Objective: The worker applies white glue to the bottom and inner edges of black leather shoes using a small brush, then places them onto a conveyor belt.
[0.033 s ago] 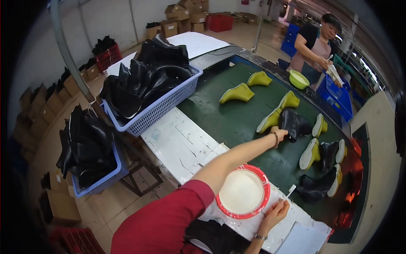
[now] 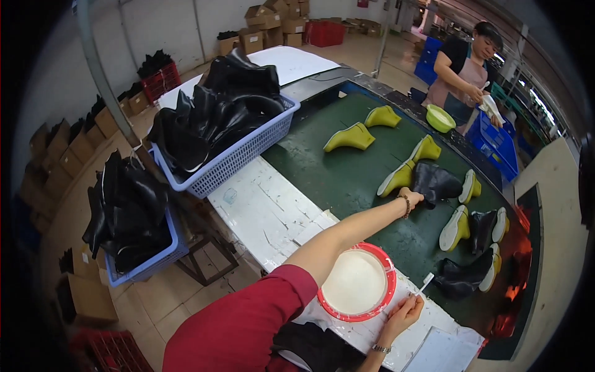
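Note:
My left arm in a red sleeve reaches across to the green belt, and my left hand (image 2: 411,198) is closed on the near edge of a black boot upper (image 2: 436,181). That upper lies beside a yellow-green wedge sole (image 2: 396,178). Over the white table's edge, my right hand (image 2: 405,312) is closed round the handle of a small white brush (image 2: 425,283), its head pointing up toward the belt. Between my arms stands a red-rimmed bowl (image 2: 389,273) of creamy white liquid. More black uppers (image 2: 458,277) lie next to yellow-green soles (image 2: 455,228) at the right.
A blue basket (image 2: 238,155) heaped with black uppers stands on the white table (image 2: 260,201); a second basket (image 2: 152,263) sits lower left. Across the belt (image 2: 347,167), a co-worker (image 2: 455,80) handles a pale piece near a green bowl (image 2: 439,118) and blue crate (image 2: 493,146).

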Available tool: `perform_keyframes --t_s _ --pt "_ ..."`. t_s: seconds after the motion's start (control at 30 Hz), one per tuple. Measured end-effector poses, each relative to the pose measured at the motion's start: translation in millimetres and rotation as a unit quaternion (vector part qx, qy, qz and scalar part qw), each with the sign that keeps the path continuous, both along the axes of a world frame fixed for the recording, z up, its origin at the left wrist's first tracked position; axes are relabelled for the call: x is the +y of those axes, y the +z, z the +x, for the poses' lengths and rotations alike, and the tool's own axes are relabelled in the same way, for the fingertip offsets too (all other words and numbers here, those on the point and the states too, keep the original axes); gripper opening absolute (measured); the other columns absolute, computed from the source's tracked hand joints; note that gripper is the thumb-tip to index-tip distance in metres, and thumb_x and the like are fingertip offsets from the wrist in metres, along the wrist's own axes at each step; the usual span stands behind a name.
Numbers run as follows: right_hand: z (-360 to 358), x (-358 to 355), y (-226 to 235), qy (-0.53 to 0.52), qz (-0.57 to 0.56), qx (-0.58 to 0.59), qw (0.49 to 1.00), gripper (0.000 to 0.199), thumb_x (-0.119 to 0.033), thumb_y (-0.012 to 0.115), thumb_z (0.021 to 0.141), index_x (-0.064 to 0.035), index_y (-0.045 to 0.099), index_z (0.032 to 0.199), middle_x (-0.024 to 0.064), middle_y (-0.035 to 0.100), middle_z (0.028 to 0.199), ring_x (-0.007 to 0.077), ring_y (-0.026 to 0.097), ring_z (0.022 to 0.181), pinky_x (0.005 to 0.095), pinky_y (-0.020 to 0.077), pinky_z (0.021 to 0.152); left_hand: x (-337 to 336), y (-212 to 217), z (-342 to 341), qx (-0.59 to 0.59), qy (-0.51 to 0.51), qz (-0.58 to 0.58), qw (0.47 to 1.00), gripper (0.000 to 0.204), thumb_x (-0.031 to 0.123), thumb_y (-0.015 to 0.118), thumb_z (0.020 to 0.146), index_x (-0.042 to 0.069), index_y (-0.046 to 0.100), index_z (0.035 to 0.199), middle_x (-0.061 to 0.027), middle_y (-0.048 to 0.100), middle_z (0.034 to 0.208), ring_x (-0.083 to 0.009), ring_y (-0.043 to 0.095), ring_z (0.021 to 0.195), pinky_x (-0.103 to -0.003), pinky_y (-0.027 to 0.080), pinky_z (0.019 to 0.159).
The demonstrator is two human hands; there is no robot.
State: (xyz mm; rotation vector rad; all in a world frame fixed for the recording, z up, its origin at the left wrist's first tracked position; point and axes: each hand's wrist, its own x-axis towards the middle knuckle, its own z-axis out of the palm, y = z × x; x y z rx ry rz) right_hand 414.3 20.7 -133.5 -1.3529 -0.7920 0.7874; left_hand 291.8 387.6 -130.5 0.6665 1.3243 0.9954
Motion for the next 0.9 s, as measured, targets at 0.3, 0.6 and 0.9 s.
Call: perform_keyframes --t_s 0.3,0.6,0.9 --pt "27 -3 4 -0.035 0.011 -0.053 0.998 0.02 -0.026 0.053 0.11 -0.0072 0.055 0.103 -0.006 0.041 0.066 0.0 0.031 0.046 0.0197 0.0233 0.037 -154 169 -147 0.184 -0.197 0.433 0.86 0.04 0.007 0.069 0.087 0.009 0.072 0.126 -0.0095 0.075 0.116 -0.0138 0.07 0.097 -0.029 0.056 0.089" --pt "26 4 -12 -0.017 0.023 -0.072 0.997 0.02 -0.026 0.057 0.108 -0.0065 0.059 0.104 -0.0069 0.043 0.068 0.0004 0.034 0.051 0.018 0.0244 0.042 -352 190 -487 0.807 0.216 0.022 0.549 0.027 0.006 0.066 0.088 0.018 0.078 0.108 -0.0067 0.069 0.115 -0.0354 0.064 0.109 -0.046 0.055 0.093" --pt "27 4 -13 -0.008 0.05 -0.077 0.996 0.02 -0.027 0.056 0.108 -0.0079 0.058 0.102 -0.0065 0.044 0.066 0.0003 0.032 0.046 0.0203 0.0239 0.038 -341 225 -529 0.744 0.247 0.284 0.552 0.018 0.01 0.069 0.088 0.012 0.074 0.105 -0.0147 0.071 0.101 -0.0368 0.069 0.097 -0.046 0.055 0.084"
